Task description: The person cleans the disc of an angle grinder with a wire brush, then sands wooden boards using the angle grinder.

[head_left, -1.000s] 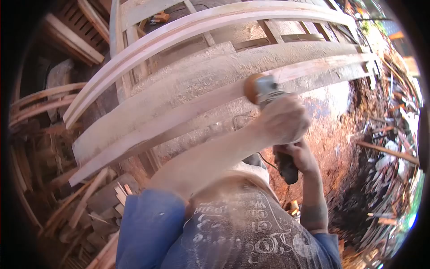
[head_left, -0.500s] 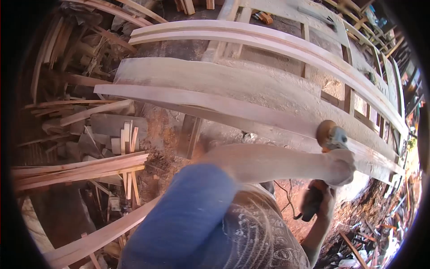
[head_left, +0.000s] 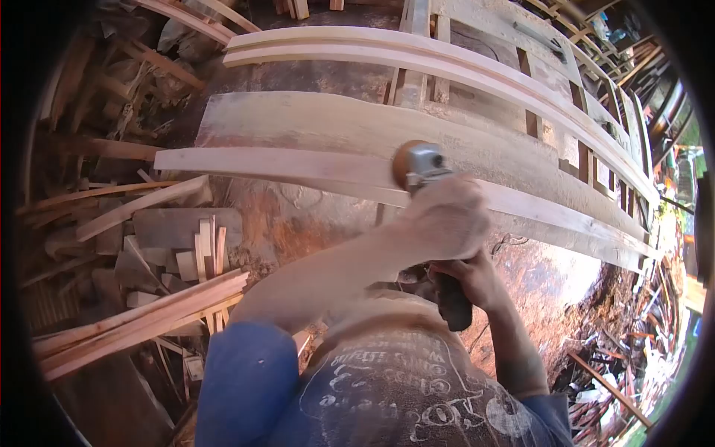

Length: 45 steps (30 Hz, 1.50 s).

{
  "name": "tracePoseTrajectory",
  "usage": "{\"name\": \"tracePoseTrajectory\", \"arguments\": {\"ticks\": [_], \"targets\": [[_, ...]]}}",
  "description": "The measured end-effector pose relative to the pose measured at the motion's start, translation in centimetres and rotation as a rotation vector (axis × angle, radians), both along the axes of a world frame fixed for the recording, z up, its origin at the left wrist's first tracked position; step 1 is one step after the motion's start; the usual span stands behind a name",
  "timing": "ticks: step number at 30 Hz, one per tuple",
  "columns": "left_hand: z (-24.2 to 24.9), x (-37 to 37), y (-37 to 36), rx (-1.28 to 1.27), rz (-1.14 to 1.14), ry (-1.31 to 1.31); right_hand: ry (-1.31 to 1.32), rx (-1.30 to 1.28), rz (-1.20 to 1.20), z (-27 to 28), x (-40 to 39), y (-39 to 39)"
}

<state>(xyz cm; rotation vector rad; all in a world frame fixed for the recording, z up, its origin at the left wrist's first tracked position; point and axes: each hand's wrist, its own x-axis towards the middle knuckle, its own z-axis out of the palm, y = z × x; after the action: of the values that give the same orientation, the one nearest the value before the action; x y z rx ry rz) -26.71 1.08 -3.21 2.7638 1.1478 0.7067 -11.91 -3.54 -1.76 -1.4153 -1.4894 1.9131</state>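
**Plank (head_left: 283,162): grinder (head_left: 427,162) near mid-length, two-handed**

Frame (head_left: 413,89): wooden, slatted, dusted with sawdust, sits behind the work. Rail (head_left: 372,46) lies across it: long, pale, grooved lengthwise, bowed in this view.

Board (head_left: 298,119): wide, flat, dull tan, dusty. Plank runs along its near side: narrower, paler, pinkish, smooth-looking face.

Stack (head_left: 149,316) of rough reddish strips at lower left, loose offcuts around it. Ground (head_left: 275,216) is rusty brown, patchy.

Shirt (head_left: 387,372): dark, white print, coated in dust.

Left hand (head_left: 450,216): closed over the front part of the grinder, just behind its head; slightly blurred, finger detail soft. Right hand (head_left: 473,277): wrapped around the dark rear body, lower and closer to the torso.

Grinder: grey metal head, dark rounded tail. Disc (head_left: 404,165): round, orange-brown, at the seam of plank and board; can't tell if it's touching.

Vs half a second ago: grinder has shifted left along the plank, both hands with it. Grip unchanged. Plank, board and rail lie in the same arrangement.
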Motion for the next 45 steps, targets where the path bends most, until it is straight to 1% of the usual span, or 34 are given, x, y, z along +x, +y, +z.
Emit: {"name": "tracePoseTrajectory", "arguments": {"ticks": [3, 4, 5, 7, 8, 10, 12, 13, 15, 16, 17, 18, 19, 20, 23, 24, 25, 27, 30, 33, 35, 36, 38, 39, 41, 43, 44, 45], "targets": [[1.8, -6.7, -1.8, -0.137, 0.114, 0.027, 0.061, -0.035, 0.151, 0.3, -5.7, 0.4], [1.8, -8.6, -2.4, -0.111, 0.173, -0.053, 0.08, -0.06, 0.207, 0.7, -7.5, 0.6], [1.7, -10.3, -3.0, -0.091, 0.23, -0.133, 0.045, -0.04, 0.267, 1.2, -9.2, 0.8], [1.9, -13.2, -3.7, -0.065, 0.283, -0.105, -0.023, 0.003, 0.387, 2.2, -11.9, 1.2], [2.0, -13.8, -3.7, -0.055, 0.309, -0.092, -0.043, -0.006, 0.392, 2.5, -12.3, 1.2], [2.2, -13.3, -3.6, -0.069, 0.285, -0.08, -0.088, -0.03, 0.405, 2.9, -12.7, 1.2], [2.0, -12.4, -3.3, -0.092, 0.253, -0.081, -0.062, 0.017, 0.294, 0.7, -10.1, 0.2], [1.9, -10.5, -2.9, -0.104, 0.199, -0.085, -0.05, 0.04, 0.244, 0.0, -8.1, -0.4], [0.8, -5.9, -1.6, -0.138, 0.022, -0.11, -0.087, -0.12, 0.0, 0.7, -4.4, -1.7], [0.1, -3.0, -0.8, -0.162, -0.096, -0.112, -0.004, -0.096, -0.139, -0.3, -1.9, -2.9], [-0.2, -0.4, -0.2, -0.156, -0.172, -0.107, 0.011, -0.128, -0.253, -0.4, -0.4, -3.6], [-0.3, 1.9, 0.2, -0.136, -0.231, -0.091, 0.03, -0.153, -0.369, -0.5, 1.1, -4.4], [-0.2, 3.2, 0.5, -0.086, -0.257, -0.079, -0.018, -0.234, -0.46, 0.2, 1.6, -4.6], [0.5, 4.2, 0.8, -0.035, -0.282, -0.067, -0.054, -0.138, -0.527, -0.2, 1.6, -4.9], [0.1, 3.3, 1.3, -0.039, -0.246, -0.155, -0.02, -0.212, -0.537, -0.5, 0.6, -4.4], [0.4, 2.4, 1.2, -0.072, -0.223, -0.118, -0.016, -0.246, -0.45, 0.1, -0.4, -3.8], [0.6, 1.2, 1.0, -0.105, -0.199, -0.08, -0.011, -0.123, -0.421, -1.6, -1.0, -3.9], [1.2, -2.3, 0.6, -0.168, -0.146, -0.003, -0.036, -0.054, -0.27, -1.7, -3.4, -3.2], [1.8, -8.1, -0.6, -0.258, -0.057, 0.113, 0.098, -0.038, -0.085, 0.6, -8.2, -1.6], [1.9, -12.3, -2.4, -0.169, 0.106, -0.09, 0.183, 0.133, 0.068, -0.2, -11.8, -1.2], [2.6, -14.7, -3.4, -0.125, 0.182, -0.149, 0.057, -0.014, 0.255, 0.7, -14.0, -0.4], [2.6, -15.8, -4.0, -0.093, 0.221, -0.138, -0.006, -0.089, 0.346, 1.1, -14.8, -0.2], [2.7, -17.0, -4.7, -0.032, 0.292, -0.116, -0.019, 0.069, 0.37, 0.2, -16.4, -0.5], [2.8, -16.5, -4.7, -0.019, 0.285, -0.114, -0.03, 0.146, 0.382, 0.1, -16.5, -0.5], [2.9, -15.8, -4.6, 0.005, 0.287, -0.113, -0.068, 0.074, 0.358, 1.0, -15.1, -0.6], [2.9, -13.1, -4.1, -0.093, 0.156, -0.075, -0.144, -0.047, 0.355, 1.8, -11.8, -0.8], [2.8, -11.1, -3.7, -0.145, 0.087, -0.057, -0.037, -0.023, 0.238, 1.6, -9.6, -1.5], [2.3, -8.7, -3.5, -0.14, 0.046, -0.092, 0.067, 0.0, 0.116, 1.1, -7.2, -2.6]]}}
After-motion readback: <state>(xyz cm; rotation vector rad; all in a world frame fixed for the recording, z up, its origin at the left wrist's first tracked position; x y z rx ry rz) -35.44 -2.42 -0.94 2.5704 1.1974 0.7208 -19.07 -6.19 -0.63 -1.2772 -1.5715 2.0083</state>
